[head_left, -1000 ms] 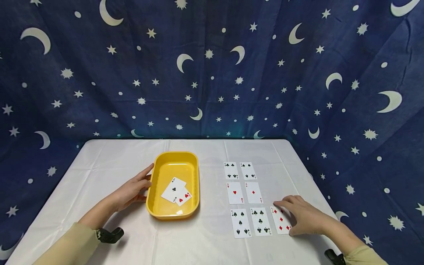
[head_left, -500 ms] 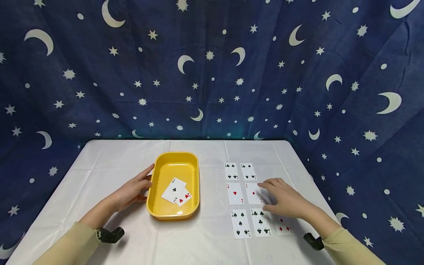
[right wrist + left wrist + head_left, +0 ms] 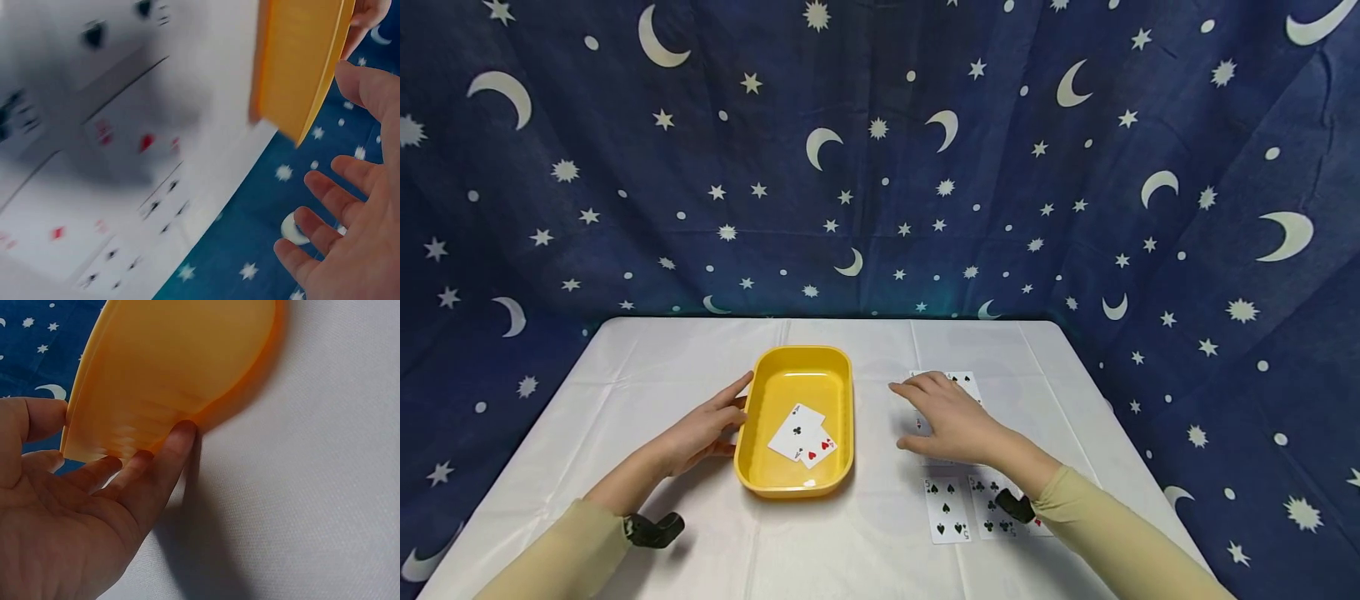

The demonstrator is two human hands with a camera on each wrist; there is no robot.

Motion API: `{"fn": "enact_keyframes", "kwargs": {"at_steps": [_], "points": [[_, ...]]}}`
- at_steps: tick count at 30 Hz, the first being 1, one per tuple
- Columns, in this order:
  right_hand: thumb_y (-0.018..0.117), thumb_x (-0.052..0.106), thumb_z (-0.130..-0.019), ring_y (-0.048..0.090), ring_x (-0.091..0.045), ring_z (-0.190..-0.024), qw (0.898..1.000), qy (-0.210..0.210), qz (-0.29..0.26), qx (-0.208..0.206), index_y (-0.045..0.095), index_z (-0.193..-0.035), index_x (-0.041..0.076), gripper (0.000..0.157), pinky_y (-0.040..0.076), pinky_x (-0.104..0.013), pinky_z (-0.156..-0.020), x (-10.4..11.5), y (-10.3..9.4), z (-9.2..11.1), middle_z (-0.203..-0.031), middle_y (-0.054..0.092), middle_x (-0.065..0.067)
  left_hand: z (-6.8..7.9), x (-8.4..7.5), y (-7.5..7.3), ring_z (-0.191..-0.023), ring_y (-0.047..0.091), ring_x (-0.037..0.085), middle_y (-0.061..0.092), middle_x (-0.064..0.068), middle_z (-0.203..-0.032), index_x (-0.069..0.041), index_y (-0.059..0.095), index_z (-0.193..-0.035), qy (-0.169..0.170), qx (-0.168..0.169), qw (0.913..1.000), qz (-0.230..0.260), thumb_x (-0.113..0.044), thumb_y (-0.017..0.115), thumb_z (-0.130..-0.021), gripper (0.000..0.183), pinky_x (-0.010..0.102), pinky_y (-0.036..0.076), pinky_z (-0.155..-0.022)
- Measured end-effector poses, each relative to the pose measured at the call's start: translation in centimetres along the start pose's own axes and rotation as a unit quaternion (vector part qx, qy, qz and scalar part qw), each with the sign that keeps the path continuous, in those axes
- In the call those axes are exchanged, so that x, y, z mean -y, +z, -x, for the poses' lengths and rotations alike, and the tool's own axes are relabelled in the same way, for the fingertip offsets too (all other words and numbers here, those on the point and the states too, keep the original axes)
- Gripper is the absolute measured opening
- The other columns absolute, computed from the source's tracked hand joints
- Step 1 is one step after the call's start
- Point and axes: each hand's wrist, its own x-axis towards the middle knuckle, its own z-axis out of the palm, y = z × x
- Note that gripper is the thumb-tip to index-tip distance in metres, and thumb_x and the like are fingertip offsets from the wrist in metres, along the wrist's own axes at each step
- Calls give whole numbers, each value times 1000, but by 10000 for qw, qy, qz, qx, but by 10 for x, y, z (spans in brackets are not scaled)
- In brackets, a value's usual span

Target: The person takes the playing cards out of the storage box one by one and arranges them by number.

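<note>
My left hand [image 3: 703,433] rests against the left side of a yellow tray [image 3: 745,475]; in the left wrist view its fingers touch the outer wall. Inside the tray, an ace of clubs [image 3: 786,437] partly overlaps a hearts card [image 3: 820,449]. My right hand [image 3: 955,421] hovers over the card rows, fingers spread and holding nothing. Beneath it, largely hidden in the head view, lie an ace of hearts [image 3: 147,142] and an ace of diamonds [image 3: 58,233]. Closer to me are a five of spades [image 3: 947,511] and a five of clubs [image 3: 985,502].
A four of spades [image 3: 967,382] shows behind the right hand, beside a mostly covered four of clubs. The right sleeve [image 3: 1105,533] covers most of the five of diamonds. White cloth [image 3: 677,358] covers the table; a dark blue starry curtain [image 3: 880,192] hangs behind.
My right hand has moved left and away from me, from the five of diamonds across the aces, leaving the cards lying. My left hand stays at the tray.
</note>
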Motion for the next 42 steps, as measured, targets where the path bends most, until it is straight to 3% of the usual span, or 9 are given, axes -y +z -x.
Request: {"fn": "enact_keyframes", "kwargs": {"at_steps": [16,28,42], "points": [[70,59,-86,37,-26,-138,9961,-680,532,158,44,-156,20,85,30,-46,-116,63,7,-67,-147,49,-2,1,1,0,-138,43,40,16,23,-167,-32,6,-166,41,16,10000,11,-16,47,-104,76,46,54,-95],[76,70,-77,34,-25,-139,9920,-557,749,848,45,-155,17,100,23,-41,-119,88,26,-104,-149,48,-2,1,0,2,-138,42,40,16,22,-168,-32,7,-166,13,-37,10000,72,-16,47,-104,76,45,55,-93],[66,86,-70,41,-23,-127,9830,-183,1291,1290,66,-131,18,91,16,-49,-122,95,54,-127,-127,59,1,-1,3,-1,-134,46,38,16,23,-167,-32,8,-166,29,-4,9999,131,-16,49,-103,77,43,56,-91]]}}
